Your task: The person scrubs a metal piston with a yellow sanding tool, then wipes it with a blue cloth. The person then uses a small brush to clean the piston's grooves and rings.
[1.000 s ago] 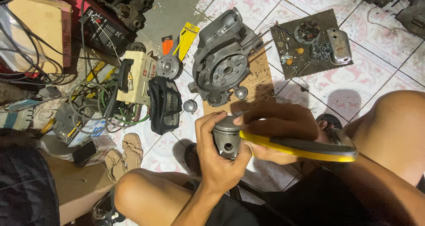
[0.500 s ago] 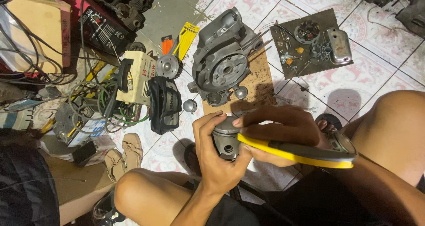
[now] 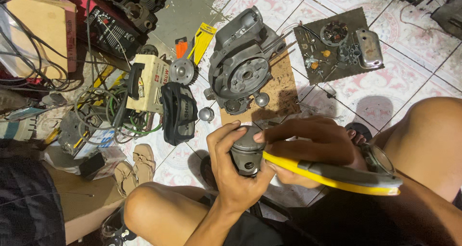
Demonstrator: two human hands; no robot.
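Observation:
My left hand (image 3: 233,171) wraps around a grey metal piston (image 3: 246,154) held over my lap, fingers curled along its side. My right hand (image 3: 313,145) grips pliers with yellow and grey handles (image 3: 337,176), whose handles stick out to the right; my right fingers also rest on top of the piston. The pliers' jaws are hidden against the piston. A wristwatch (image 3: 378,159) sits on my right wrist.
A grey engine casing (image 3: 240,68) lies on a cardboard sheet (image 3: 284,89) on the tiled floor. A dark mat (image 3: 337,44) holds small parts and a metal cover. A cream box with cables (image 3: 149,84), a black mask (image 3: 179,112) and sandals (image 3: 137,164) lie left. My knees flank the work.
My hands have shifted slightly; the pliers' handles have tilted a little lower to the right while the piston stays gripped in my left hand.

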